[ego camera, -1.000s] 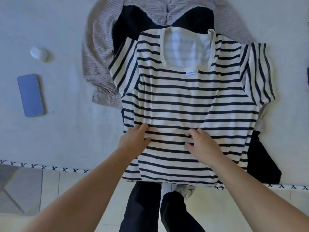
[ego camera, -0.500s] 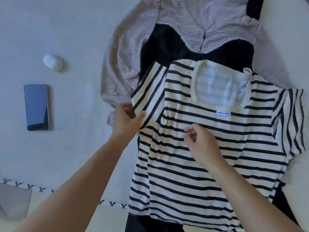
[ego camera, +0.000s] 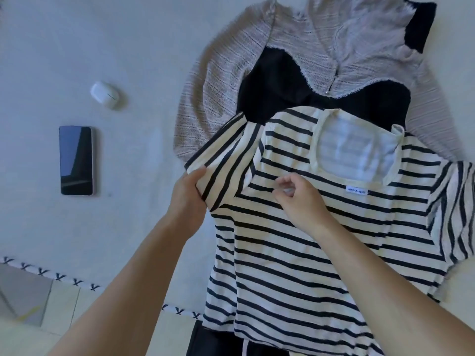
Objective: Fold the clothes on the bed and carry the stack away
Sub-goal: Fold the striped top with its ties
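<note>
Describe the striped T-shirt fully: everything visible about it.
The striped T-shirt is cream with dark navy horizontal stripes, short-sleeved, in a soft knit. It has a wide square neckline with a small white label below it. It lies spread on the bed, hem hanging over the edge, on top of a black garment. The left hand grips its sleeve; the right hand pinches fabric near the neckline.

Before you lies a striped T-shirt [ego camera: 308,253] of soft, matt knit cloth, cream with dark bands; behind it a beige cardigan [ego camera: 334,47] of open, ribbed, rough-looking knit with a lacy edge; a black garment [ego camera: 282,83] of plain matt cloth; the bed cover [ego camera: 128,47] is matt, faintly textured fabric; your phone [ego camera: 76,160] shows glossy glass; the earbud case [ego camera: 104,94] is smooth white plastic.
</note>
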